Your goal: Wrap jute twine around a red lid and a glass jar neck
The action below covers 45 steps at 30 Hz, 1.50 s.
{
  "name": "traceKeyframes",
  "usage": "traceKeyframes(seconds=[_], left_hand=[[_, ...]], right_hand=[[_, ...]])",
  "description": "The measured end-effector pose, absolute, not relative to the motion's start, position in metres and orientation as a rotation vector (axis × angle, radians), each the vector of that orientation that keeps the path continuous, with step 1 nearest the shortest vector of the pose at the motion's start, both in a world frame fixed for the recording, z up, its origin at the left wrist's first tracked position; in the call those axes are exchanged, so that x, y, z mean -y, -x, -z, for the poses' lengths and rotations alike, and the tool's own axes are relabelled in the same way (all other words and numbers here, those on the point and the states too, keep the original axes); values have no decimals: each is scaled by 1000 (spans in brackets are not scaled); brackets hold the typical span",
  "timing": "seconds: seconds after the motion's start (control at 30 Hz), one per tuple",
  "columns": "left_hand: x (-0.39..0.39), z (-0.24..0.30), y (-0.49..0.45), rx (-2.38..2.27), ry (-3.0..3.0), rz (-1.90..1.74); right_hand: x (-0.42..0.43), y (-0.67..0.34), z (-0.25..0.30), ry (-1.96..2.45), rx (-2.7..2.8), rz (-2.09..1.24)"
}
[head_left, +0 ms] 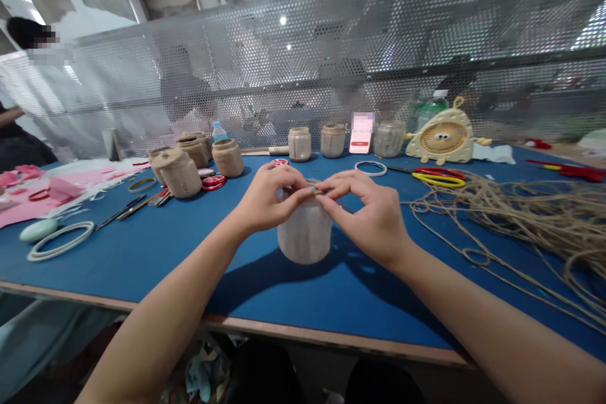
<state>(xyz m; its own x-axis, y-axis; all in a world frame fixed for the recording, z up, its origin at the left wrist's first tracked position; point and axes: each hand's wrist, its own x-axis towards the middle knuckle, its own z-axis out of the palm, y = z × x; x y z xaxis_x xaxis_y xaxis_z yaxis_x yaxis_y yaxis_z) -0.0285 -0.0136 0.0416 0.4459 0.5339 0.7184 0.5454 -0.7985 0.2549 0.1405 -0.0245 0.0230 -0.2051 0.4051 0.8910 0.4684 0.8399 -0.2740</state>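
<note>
A pale jar [305,235] stands upright on the blue table [189,252] in front of me. My left hand [267,199] pinches at the jar's rim from the left, fingers closed on a strand of brown twine. My right hand [372,211] pinches the same rim from the right, fingertips almost meeting the left ones. The twine at the rim is mostly hidden by my fingers.
A loose heap of twine [530,214] spreads over the right side. Wrapped jars [182,170] stand at back left, more jars [332,140] at back centre. Scissors [438,175], rings [61,240], a small fan [442,137] and pink scraps [52,192] lie around. A perforated screen [331,63] backs the table.
</note>
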Motion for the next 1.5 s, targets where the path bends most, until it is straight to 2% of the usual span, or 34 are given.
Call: traceKeyframes(seconds=[0.4,1.0,1.5], left_hand=[[12,-42,28,985,2785,1429],[10,-40,29,963,2843,1429],[19,-40,23,1131,2676,1368]], right_hand=[[22,-142,-25,633,1852,196],[20,-143,-23,657,1864,147],[23,-140,-26,647,1890,92]])
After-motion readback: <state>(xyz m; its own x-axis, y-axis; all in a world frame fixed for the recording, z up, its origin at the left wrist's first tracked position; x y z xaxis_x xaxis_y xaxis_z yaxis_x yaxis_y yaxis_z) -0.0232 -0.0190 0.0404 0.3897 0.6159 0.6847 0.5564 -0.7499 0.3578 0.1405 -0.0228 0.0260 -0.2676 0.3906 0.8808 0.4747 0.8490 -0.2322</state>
